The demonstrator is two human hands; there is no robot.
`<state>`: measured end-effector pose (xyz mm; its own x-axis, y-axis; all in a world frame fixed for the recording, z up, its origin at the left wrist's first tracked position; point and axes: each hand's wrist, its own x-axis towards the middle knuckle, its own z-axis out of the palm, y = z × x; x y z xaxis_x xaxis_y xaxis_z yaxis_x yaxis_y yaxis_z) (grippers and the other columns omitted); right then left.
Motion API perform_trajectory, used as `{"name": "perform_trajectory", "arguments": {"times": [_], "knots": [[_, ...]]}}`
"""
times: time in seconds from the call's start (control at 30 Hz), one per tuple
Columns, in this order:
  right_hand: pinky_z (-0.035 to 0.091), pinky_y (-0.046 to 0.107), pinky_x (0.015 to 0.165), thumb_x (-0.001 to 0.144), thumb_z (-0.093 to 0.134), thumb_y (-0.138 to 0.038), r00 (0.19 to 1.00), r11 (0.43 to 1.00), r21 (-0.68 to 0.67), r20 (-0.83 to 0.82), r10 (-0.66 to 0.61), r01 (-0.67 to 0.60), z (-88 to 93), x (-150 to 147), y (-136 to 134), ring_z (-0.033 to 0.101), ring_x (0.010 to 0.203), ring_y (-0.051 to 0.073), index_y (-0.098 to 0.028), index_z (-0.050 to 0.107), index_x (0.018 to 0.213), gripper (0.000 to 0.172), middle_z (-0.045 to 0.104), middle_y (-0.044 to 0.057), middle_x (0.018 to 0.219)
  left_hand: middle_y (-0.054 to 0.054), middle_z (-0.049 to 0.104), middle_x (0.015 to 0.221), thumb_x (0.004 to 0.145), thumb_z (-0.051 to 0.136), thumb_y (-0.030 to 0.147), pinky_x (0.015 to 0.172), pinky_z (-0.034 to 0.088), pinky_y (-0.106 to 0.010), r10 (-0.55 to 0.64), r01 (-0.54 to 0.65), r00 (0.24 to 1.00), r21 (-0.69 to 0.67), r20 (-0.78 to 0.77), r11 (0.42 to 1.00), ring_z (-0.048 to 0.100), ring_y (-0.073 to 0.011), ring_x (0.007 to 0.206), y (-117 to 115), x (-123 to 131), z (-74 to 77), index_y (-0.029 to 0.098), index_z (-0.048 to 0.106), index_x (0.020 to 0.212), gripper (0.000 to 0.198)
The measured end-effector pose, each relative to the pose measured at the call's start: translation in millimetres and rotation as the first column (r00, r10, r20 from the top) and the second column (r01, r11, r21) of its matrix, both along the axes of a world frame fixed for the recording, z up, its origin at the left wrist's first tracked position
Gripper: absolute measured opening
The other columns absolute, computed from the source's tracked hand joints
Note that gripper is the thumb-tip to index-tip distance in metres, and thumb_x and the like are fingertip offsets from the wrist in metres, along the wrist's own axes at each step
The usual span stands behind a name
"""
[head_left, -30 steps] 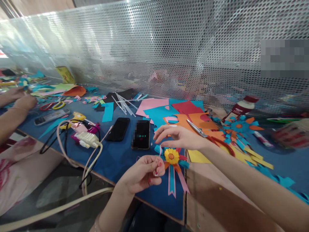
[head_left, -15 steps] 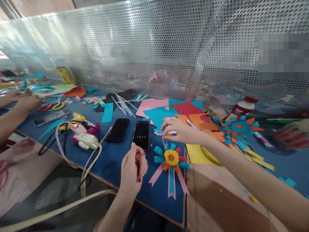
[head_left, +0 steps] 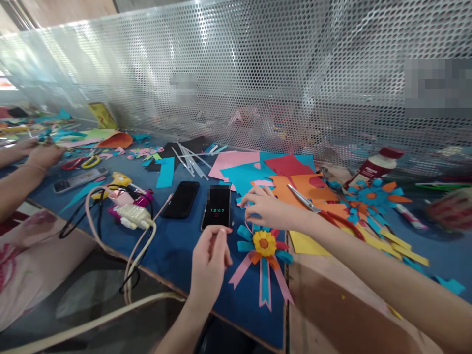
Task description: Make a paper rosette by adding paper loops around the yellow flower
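My right hand bends over the top of a paper flower badge, its fingertips together on a thin pink paper strip that is mostly hidden under the fingers. The badge lies face up, with a yellow centre, blue and red loops, and pink and blue tails. My left hand is closed, thumb against forefinger, left of the badge; whatever it may hold cannot be made out. Just beyond it lies a phone showing 12:07. Scissors with orange-red handles lie partly behind my right forearm.
A second dark phone, glue guns with cords and clear glue sticks lie leftward. Coloured paper sheets spread toward a perforated metal screen. Rightward are a bottle and a blue flower. Another person's hands work far left.
My right hand has lowered toward the badge and covers more of the pink strip. My left hand has shifted slightly right and down. More of the scissors shows.
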<state>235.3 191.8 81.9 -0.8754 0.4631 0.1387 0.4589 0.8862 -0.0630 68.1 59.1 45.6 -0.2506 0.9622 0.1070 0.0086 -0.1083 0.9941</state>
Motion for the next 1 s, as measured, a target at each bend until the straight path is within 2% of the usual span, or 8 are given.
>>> {"name": "perform_trajectory", "arguments": {"times": [0.07, 0.13, 0.27, 0.37, 0.5, 0.73, 0.87, 1.0], "knots": [[0.029, 0.05, 0.095, 0.085, 0.061, -0.024, 1.0, 1.0, 0.014, 0.005, 0.001, -0.001, -1.6, 0.7, -0.7, 0.041, 0.109, 0.027, -0.02, 0.073, 0.076, 0.015, 0.062, 0.008, 0.11, -0.003, 0.064, 0.075, 0.091, 0.049, 0.027, 0.067, 0.046, -0.027, 0.024, 0.006, 0.953, 0.097, -0.302, 0.995, 0.059, -0.0174, 0.071, 1.7, 1.7, -1.9, 0.02, 0.062, 0.096, 0.015], [0.028, 0.05, 0.096, 0.085, 0.061, -0.023, 1.0, 1.0, 0.026, 0.01, 0.003, -0.003, -2.7, 1.1, -1.3, 0.042, 0.109, 0.027, -0.02, 0.072, 0.076, 0.015, 0.062, 0.008, 0.11, -0.008, 0.066, 0.099, 0.088, 0.048, 0.017, 0.088, 0.042, -0.036, 0.08, 0.022, 0.853, 0.189, -0.516, 0.982, 0.057, -0.0233, 0.096, 3.5, 3.7, -4.9, 0.02, 0.061, 0.1, 0.019], [0.028, 0.05, 0.097, 0.086, 0.06, -0.024, 1.0, 0.999, 0.035, 0.009, 0.021, -0.021, -4.0, 1.1, -0.7, 0.042, 0.11, 0.027, -0.021, 0.073, 0.076, 0.016, 0.062, 0.008, 0.111, -0.009, 0.065, 0.111, 0.083, 0.043, 0.008, 0.089, 0.036, -0.043, 0.094, -0.001, 0.679, 0.128, -0.728, 0.992, 0.053, -0.027, 0.108, 5.2, 7.7, -11.4, 0.02, 0.058, 0.106, 0.03], [0.028, 0.05, 0.096, 0.086, 0.06, -0.025, 0.999, 0.999, 0.027, 0.014, 0.032, -0.033, -4.8, 1.4, -0.1, 0.042, 0.109, 0.027, -0.022, 0.073, 0.076, 0.017, 0.062, 0.008, 0.111, -0.008, 0.066, 0.109, 0.082, 0.043, 0.007, 0.087, 0.034, -0.045, 0.043, -0.004, 0.626, 0.053, -0.778, 0.999, 0.054, -0.0272, 0.107, 5.1, 9.4, -13.4, 0.021, 0.057, 0.105, 0.03], [0.029, 0.049, 0.096, 0.086, 0.06, -0.025, 1.0, 1.0, 0.022, 0.006, 0.015, -0.015, -6.4, 2.6, -1.6, 0.042, 0.109, 0.027, -0.021, 0.073, 0.074, 0.018, 0.062, 0.007, 0.111, -0.008, 0.067, 0.106, 0.082, 0.042, 0.006, 0.086, 0.032, -0.045, 0.018, 0.015, 0.608, 0.034, -0.794, 0.999, 0.055, -0.0265, 0.106, 5.1, 9.8, -12.8, 0.021, 0.058, 0.104, 0.031], [0.029, 0.05, 0.097, 0.086, 0.059, -0.025, 1.0, 1.0, -0.016, -0.015, -0.008, 0.008, -7.7, 3.2, -3.1, 0.044, 0.108, 0.026, -0.021, 0.072, 0.078, 0.016, 0.063, 0.007, 0.108, -0.008, 0.068, 0.105, 0.083, 0.044, 0.008, 0.086, 0.033, -0.044, 0.021, 0.013, 0.605, 0.036, -0.796, 0.999, 0.055, -0.0269, 0.104, 4.9, 9.9, -13.3, 0.021, 0.059, 0.103, 0.028], [0.027, 0.051, 0.099, 0.086, 0.06, -0.028, 0.999, 0.995, -0.102, -0.031, -0.02, 0.017, -2.7, 6.8, -0.6, 0.044, 0.11, 0.027, -0.022, 0.073, 0.079, 0.015, 0.063, 0.007, 0.109, -0.008, 0.068, 0.104, 0.085, 0.044, 0.011, 0.085, 0.033, -0.044, 0.026, 0.012, 0.606, 0.043, -0.795, 0.999, 0.056, -0.0264, 0.102, 4.4, 10.0, -13.4, 0.022, 0.06, 0.102, 0.026], [0.032, 0.042, 0.097, 0.087, 0.057, -0.028, 0.994, 0.982, -0.168, -0.061, -0.096, 0.084, -1.1, 10.0, 10.2, 0.051, 0.105, 0.022, -0.023, 0.073, 0.085, 0.017, 0.065, 0.005, 0.104, -0.008, 0.069, 0.106, 0.085, 0.044, 0.011, 0.086, 0.033, -0.044, 0.025, 0.013, 0.611, 0.041, -0.791, 0.999, 0.056, -0.0267, 0.103, 4.0, 10.0, -12.7, 0.022, 0.06, 0.104, 0.026]]}}
